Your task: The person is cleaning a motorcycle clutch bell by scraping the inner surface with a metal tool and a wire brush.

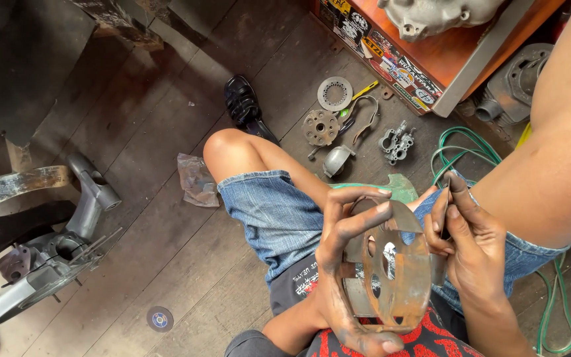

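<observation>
Nearest the camera, we see a rusty round plate (pixel 398 268) with several holes, held upright above the lap. The left hand (pixel 348 264) is clamped on it, fingers curled over the rim at 10 o'clock and thumb under at 6 o'clock. The right hand (pixel 464 241) meets the plate's edge at 3 o'clock, fingertips pinched together there; whether they grip the plate or a small part, we cannot tell. Beneath lie denim shorts (pixel 269 208) and a bent knee (pixel 226 149). Beyond the knee, on the wooden floor (pixel 166 99), we note a black sandal (pixel 242 102) at 11 o'clock, a perforated disc (pixel 335 92) and a round hub (pixel 320 127) at 12 o'clock, a small metal fitting (pixel 396 142), and a green hose (pixel 460 149) at 1 o'clock. An orange box (pixel 431 59) stands farthest.
</observation>
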